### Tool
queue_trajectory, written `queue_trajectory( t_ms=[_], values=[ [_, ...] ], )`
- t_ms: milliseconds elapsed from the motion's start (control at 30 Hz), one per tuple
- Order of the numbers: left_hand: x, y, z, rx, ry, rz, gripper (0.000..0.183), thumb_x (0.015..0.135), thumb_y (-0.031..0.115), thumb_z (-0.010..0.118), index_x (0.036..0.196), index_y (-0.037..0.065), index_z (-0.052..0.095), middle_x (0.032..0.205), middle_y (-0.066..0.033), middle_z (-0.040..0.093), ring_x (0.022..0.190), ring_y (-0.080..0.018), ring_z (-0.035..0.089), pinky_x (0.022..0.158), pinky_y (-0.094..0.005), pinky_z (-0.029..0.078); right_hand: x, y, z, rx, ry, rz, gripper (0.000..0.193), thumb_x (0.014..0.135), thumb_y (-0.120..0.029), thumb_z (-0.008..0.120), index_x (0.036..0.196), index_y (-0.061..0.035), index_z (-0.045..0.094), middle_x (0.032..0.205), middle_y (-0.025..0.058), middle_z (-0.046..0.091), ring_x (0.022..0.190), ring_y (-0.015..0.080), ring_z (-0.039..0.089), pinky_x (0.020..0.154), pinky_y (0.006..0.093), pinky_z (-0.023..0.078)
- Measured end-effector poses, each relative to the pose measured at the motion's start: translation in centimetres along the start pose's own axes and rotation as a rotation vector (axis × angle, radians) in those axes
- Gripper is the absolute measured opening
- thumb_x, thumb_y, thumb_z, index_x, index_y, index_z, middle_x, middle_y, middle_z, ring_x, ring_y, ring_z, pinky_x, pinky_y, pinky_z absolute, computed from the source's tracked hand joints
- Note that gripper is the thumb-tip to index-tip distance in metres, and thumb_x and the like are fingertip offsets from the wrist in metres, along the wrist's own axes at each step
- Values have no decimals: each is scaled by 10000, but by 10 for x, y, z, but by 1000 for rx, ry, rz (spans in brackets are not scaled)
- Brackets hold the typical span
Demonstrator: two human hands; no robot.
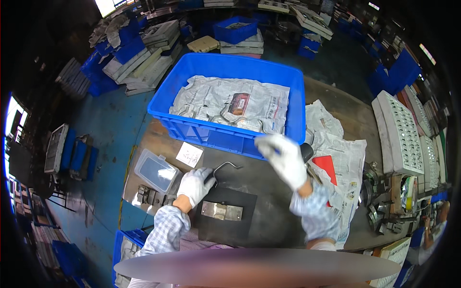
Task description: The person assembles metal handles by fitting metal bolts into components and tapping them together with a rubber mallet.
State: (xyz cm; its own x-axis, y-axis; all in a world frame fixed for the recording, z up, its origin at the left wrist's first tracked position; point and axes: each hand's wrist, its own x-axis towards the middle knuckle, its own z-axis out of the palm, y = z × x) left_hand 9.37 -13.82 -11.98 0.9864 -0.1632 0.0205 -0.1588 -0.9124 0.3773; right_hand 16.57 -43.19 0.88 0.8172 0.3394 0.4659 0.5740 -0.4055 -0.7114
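My left hand (196,186), in a white glove, is closed around the dark end of a bent metal rod (225,166). The rod's thin curved part sticks out to the right above the table. My gloved right hand (284,161) is raised at the front right of a blue bin (230,140); a gap shows between thumb and fingers, with nothing visible in them. Newspaper (211,93) lies in the bin, with several bent metal pieces on it along the near side. A metal block (222,211) rests on a black mat (223,231) in front of me.
A clear plastic box (157,170), a handwritten paper slip (189,155) and small metal parts (150,196) lie on the left. On the right are newspaper sheets (349,165), a red card (325,169) and metal brackets (377,216). White perforated trays (401,132) stand beyond.
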Motion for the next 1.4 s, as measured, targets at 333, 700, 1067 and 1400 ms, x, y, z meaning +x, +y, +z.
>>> queue_trajectory(
  t_ms=[333,700,1067,1400],
  values=[
    [51,-1,-70,-407,289,15,248,968,197,694,1170,58,737,1105,-161,745,1032,-324,713,905,-386,560,165,181,71,-786,-956,67,470,854,-294,695,1315,-208,693,1191,110,735,1100,314,696,930,437,551],
    [270,-37,-88,286,-381,31,624,827,575,715,1201,77,757,1160,-205,737,1086,-362,698,953,-442,536,145,235,136,-661,-669,-383,207,785,-160,698,963,-92,776,924,145,755,876,339,748,757,451,603],
    [328,-69,-1,351,-864,81,822,749,724,726,1146,7,767,1102,-205,754,991,-317,719,907,-440,538,169,156,66,-698,-584,-92,241,793,-136,661,1002,-128,780,989,155,761,869,352,742,737,437,597],
    [327,-70,7,458,-770,-38,616,637,403,865,1032,-61,774,955,-185,777,827,-291,736,764,-419,575,-100,71,15,-333,-210,-251,304,763,-110,656,1049,-181,731,946,6,651,825,216,646,711,377,520]
  ],
)
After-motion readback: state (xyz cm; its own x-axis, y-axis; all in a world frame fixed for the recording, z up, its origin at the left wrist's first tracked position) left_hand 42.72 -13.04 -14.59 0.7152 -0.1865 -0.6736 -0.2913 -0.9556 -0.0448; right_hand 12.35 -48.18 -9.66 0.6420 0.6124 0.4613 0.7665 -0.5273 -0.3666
